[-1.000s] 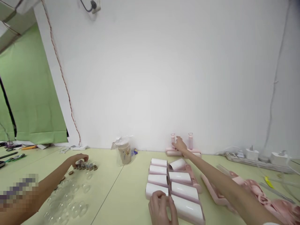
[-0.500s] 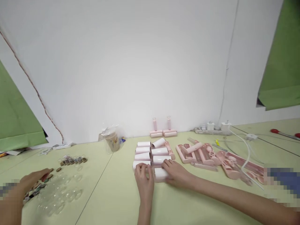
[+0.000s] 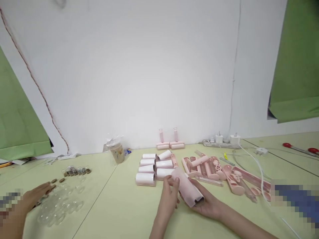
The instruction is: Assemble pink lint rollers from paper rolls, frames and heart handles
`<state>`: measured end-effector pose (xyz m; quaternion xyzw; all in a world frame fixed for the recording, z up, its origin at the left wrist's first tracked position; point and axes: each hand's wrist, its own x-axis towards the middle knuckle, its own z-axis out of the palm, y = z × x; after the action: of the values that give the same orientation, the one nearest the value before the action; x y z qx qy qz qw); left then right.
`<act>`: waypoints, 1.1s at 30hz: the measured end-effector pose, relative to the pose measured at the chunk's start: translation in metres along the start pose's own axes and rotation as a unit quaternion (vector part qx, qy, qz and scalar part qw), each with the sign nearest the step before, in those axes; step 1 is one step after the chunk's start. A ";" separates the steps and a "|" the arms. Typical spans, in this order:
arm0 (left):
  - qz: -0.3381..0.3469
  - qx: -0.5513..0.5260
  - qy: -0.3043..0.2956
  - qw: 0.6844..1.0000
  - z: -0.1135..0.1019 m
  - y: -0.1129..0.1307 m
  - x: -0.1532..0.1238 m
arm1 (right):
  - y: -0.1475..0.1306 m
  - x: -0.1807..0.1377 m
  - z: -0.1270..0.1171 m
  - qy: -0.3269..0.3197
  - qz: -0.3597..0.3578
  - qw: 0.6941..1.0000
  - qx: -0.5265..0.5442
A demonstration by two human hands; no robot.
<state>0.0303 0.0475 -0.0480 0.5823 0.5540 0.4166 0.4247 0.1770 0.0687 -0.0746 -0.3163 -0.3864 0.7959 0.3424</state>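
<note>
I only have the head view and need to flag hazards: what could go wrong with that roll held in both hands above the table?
1. The roll lies loosely in the right hand, with only the left hand fingertips steadying its end; it may slip and fall.
2. The row of rolls lies just beyond; a dropped roll could scatter them.
3. Another person's hand works near glass vials; a rolling piece might reach them.

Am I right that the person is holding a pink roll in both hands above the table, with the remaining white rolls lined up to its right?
Not quite. The head view shows the pink roll held by the left hand and right hand above the table, but the remaining white rolls are lined up to its left, not its right.
</note>
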 end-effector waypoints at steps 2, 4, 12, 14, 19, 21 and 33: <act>-0.029 0.010 -0.017 0.999 0.002 0.009 0.007 | 0.008 -0.001 -0.001 -0.018 0.020 0.997 0.073; -0.027 0.020 -0.017 0.999 0.000 0.013 0.014 | 0.013 -0.004 -0.001 -0.037 0.045 0.991 0.123; 0.000 -0.061 -0.036 0.997 -0.030 0.001 0.017 | 0.017 -0.005 0.002 -0.024 0.100 0.932 0.348; 0.045 -0.108 -0.018 0.993 -0.041 -0.007 0.011 | 0.015 -0.002 -0.004 0.032 0.066 0.934 0.350; 0.074 -0.103 -0.038 0.991 -0.050 -0.032 0.001 | -0.007 -0.010 -0.021 0.059 -0.025 0.942 0.328; 0.042 -0.043 -0.059 0.996 -0.045 -0.040 0.000 | -0.015 -0.018 -0.021 0.045 -0.042 0.947 0.314; 0.088 -0.089 -0.073 0.989 -0.018 -0.014 -0.023 | 0.024 -0.034 0.037 0.056 0.044 0.986 0.149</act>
<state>0.0078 0.0251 -0.0564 0.6179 0.4284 0.4562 0.4759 0.1601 0.0156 -0.0682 -0.3222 -0.2293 0.8400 0.3714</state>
